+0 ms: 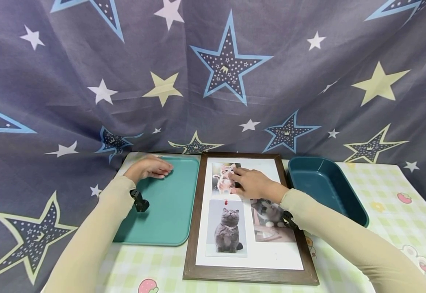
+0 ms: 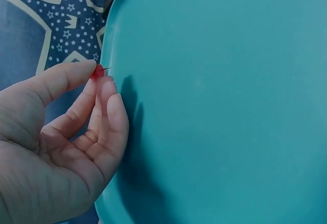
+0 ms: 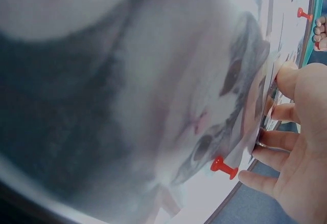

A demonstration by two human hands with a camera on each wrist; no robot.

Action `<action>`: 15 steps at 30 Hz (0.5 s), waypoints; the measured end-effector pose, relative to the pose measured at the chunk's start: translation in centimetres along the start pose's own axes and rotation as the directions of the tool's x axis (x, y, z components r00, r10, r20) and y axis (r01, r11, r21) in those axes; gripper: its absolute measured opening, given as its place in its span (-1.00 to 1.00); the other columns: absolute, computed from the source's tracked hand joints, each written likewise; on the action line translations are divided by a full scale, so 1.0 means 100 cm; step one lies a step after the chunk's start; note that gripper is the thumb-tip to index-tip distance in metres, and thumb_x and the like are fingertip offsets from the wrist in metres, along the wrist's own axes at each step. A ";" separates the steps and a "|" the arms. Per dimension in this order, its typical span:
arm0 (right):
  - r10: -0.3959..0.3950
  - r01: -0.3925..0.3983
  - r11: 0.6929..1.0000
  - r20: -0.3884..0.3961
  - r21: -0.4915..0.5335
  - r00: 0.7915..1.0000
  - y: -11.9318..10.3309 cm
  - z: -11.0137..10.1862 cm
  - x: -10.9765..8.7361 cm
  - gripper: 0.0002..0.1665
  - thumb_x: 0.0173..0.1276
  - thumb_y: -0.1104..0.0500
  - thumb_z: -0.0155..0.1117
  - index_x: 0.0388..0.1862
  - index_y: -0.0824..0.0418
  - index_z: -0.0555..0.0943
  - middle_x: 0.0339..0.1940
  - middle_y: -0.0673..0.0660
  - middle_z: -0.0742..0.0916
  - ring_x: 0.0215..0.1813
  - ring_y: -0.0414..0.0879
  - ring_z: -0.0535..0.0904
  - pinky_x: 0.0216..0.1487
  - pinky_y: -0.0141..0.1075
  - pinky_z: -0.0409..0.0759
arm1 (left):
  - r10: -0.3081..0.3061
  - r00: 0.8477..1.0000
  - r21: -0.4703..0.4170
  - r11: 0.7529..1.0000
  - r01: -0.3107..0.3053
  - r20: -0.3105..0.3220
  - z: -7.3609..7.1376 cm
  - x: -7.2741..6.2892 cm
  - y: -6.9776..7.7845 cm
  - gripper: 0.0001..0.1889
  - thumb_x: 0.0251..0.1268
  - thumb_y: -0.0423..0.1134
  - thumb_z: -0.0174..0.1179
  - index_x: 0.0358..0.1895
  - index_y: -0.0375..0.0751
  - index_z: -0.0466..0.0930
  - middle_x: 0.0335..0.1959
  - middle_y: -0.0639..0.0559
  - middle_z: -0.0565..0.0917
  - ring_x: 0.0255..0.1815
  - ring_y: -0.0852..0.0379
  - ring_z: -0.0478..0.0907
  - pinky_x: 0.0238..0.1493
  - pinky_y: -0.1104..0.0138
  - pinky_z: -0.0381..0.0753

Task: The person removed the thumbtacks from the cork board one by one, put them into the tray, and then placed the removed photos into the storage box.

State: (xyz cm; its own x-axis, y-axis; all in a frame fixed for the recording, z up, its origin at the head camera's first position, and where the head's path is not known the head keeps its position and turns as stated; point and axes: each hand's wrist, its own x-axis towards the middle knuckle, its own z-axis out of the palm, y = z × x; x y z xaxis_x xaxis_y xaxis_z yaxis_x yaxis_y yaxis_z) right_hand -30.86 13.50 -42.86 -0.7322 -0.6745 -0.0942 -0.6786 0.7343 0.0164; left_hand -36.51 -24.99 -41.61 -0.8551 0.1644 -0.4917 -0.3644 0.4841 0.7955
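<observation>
Hands (2), bare, beige sleeves, blk. device at ea. wrist.
1. L. hand (image 1: 150,167): over tray nr. its far edge; thumb & index tips closed in pinch on red pushpin (image 2: 98,71), needle tip exposed; other fingers loosely bent.
2. R. hand (image 1: 254,184): fingers spread, part. extended, on kitten photo (image 1: 220,184); no grip on it seen.

Board & contents:
3. Framed wht. board (image 1: 276,257), brn. frame, mid-table, reaching far edge.
4. Kitten photo: bd.'s far L. corner, part. under R. fingers.
5. Grey-cat photo (image 1: 228,232): bd.'s near L. corner; red pin (image 1: 226,202) at top edge, ctr.
6. Third cat photo (image 1: 271,232): twd. bd.'s R. edge, part. hidden by R. arm; red pin (image 3: 224,168) at its edge, beside R. little finger.

Surrounds:
7. Teal tray (image 1: 169,203): table's L. side, L. of bd.
8. Dk. blue bin (image 1: 319,185): table's far edge, just R. of bd.
9. Table (image 1: 169,268): grn./wht. check cloth.
10. Star-print drape (image 1: 213,122) behind far edge.
</observation>
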 end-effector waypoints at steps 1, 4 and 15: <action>-0.001 0.001 1.000 0.000 0.004 1.000 0.000 0.000 0.000 -0.28 0.60 -0.20 0.03 0.57 0.14 0.34 0.57 0.34 0.37 0.40 0.30 0.50 0.23 0.12 0.64 | -0.001 1.000 0.004 1.000 0.001 0.001 0.001 0.001 -0.001 -0.48 0.44 -0.25 0.26 0.37 -0.42 0.47 -0.33 0.18 0.76 -0.31 0.32 0.68 -0.16 0.43 0.74; -0.004 0.004 1.000 -0.002 0.014 1.000 0.001 0.001 0.000 -0.28 0.60 -0.20 0.03 0.57 0.15 0.34 0.57 0.35 0.37 0.40 0.31 0.50 0.23 0.13 0.64 | -0.021 1.000 0.021 1.000 0.021 -0.011 0.003 0.004 -0.002 -0.50 0.43 -0.25 0.27 0.35 -0.40 0.50 -0.34 0.18 0.75 -0.31 0.30 0.68 -0.16 0.43 0.74; -0.014 0.014 1.000 -0.009 0.018 1.000 0.001 0.001 0.000 -0.29 0.61 -0.19 0.03 0.56 0.16 0.35 0.56 0.36 0.38 0.40 0.32 0.50 0.21 0.14 0.65 | -0.060 0.996 0.047 0.997 0.062 -0.062 0.007 0.006 0.001 -0.53 0.39 -0.24 0.32 0.30 -0.35 0.57 -0.35 0.18 0.74 -0.32 0.29 0.67 -0.16 0.42 0.74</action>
State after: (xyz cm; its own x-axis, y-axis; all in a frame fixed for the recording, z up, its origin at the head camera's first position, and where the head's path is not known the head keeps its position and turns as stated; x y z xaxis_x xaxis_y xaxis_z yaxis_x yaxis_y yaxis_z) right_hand -30.92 13.52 -42.92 -0.7234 -0.6852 -0.0850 -0.6875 0.7262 -0.0024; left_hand -36.78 -24.26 -42.03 -0.8531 0.0817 -0.5153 -0.3993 0.5335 0.7456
